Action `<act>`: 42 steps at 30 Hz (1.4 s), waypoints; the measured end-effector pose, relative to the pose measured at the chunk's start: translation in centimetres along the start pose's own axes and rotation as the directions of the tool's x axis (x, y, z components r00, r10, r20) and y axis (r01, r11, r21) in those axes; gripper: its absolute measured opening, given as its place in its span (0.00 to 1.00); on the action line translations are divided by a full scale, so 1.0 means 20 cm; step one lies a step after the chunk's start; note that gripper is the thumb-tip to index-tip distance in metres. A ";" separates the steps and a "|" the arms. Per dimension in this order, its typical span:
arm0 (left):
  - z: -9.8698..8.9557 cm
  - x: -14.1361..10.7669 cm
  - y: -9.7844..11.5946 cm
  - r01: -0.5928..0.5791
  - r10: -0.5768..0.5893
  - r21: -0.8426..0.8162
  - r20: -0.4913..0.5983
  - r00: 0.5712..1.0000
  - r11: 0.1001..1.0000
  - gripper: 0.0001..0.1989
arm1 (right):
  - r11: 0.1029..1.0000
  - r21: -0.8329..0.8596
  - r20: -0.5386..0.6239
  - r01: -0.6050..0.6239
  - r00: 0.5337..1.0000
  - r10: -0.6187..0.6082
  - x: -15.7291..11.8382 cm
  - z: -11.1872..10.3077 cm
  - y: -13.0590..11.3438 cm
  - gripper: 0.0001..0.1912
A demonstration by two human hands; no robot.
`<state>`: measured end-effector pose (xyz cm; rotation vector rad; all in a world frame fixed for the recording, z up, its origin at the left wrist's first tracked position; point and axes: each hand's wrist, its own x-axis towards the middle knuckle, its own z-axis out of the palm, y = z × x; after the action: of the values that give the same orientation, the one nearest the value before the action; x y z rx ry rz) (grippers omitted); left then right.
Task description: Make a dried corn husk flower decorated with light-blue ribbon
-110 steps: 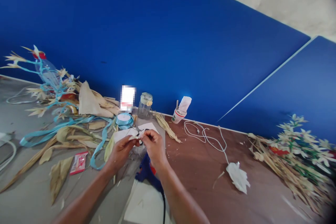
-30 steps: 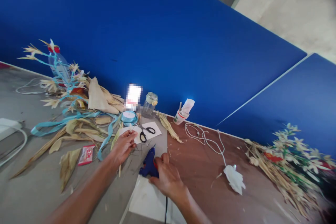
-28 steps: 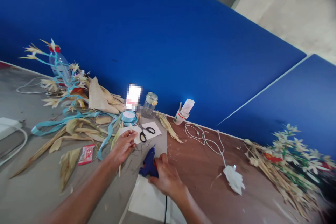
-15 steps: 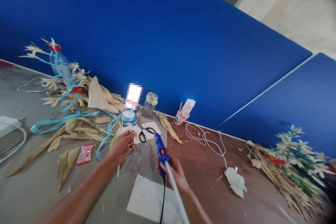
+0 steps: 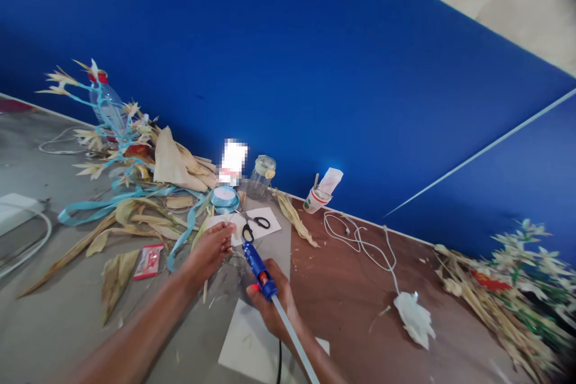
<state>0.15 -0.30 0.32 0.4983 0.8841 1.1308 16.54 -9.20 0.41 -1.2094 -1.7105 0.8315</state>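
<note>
My right hand (image 5: 274, 294) is wrapped round a blue glue gun (image 5: 260, 270), a long pale glue stick (image 5: 294, 339) jutting from its back end. The gun's nozzle points up and left, close to my left hand (image 5: 216, 246). The fingers of my left hand are pinched together; a small pale thing shows at their tips, too small to make out. Just beyond lie black-handled scissors (image 5: 260, 222) on white paper (image 5: 270, 220), beside a blue ribbon roll (image 5: 225, 198).
Dried husks (image 5: 121, 279), loose blue ribbon (image 5: 85, 214) and a red packet (image 5: 148, 261) lie left. A glass jar (image 5: 262, 175), a cup (image 5: 316, 199) and a white cable (image 5: 355, 244) stand or lie behind. More husks and white flowers (image 5: 531, 258) are at right.
The glue gun in my right hand has moved left, and its nozzle is now nearer my left hand. My left hand keeps its pinch. The whole view has shifted slightly.
</note>
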 end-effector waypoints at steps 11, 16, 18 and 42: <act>0.01 -0.01 -0.01 0.011 -0.012 0.046 0.015 1.000 0.999 0.17 | 0.990 -0.110 -0.050 0.085 0.995 -0.091 0.00 0.03 0.04 0.13; 0.01 -0.01 -0.02 0.015 -0.017 0.062 0.037 0.999 0.998 0.16 | 0.988 -0.134 -0.046 0.075 0.996 -0.082 0.00 0.03 0.05 0.14; 0.01 -0.01 -0.02 0.017 -0.021 0.070 0.050 0.999 0.997 0.16 | 0.988 -0.141 -0.048 0.068 0.996 -0.075 0.00 0.03 0.05 0.14; 0.01 -0.02 0.00 0.107 -0.100 -0.049 0.122 0.988 0.993 0.18 | 0.962 -0.263 -0.083 0.068 0.992 -0.093 0.00 0.05 0.05 0.18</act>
<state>0.28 -0.60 0.44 0.4642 0.7645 1.0176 16.11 -8.96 -0.87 -1.3205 -1.8181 0.5026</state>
